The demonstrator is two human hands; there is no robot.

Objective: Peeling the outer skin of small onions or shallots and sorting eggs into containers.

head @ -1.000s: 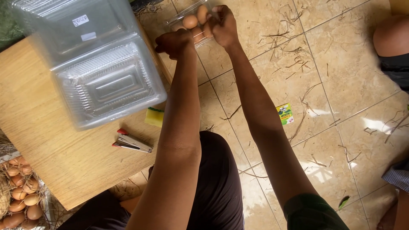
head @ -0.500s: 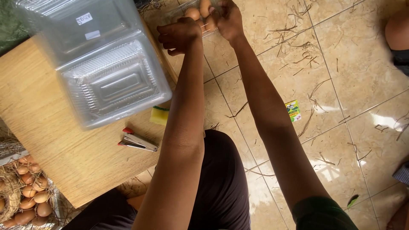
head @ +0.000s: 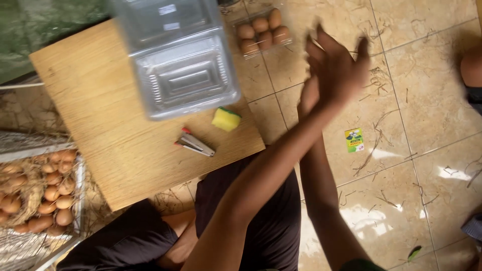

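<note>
Fingers (head: 321, 47) spread, empty — egg pack (head: 262, 31) long axis left-right

— Nearest the hands? Small clear plastic box of eggs (head: 262, 31), sitting on the tiled floor just beyond the far right corner of the wooden board (head: 125, 145).

— Contents? Brown eggs, about six visible, packed close in two rows under a see-through lid.

— State? Lid seemingly down, box flat and level, held by nothing.

— Relative to the board? Off its edge, just right of the stack of empty clear trays (head: 175, 55) resting there.
</note>
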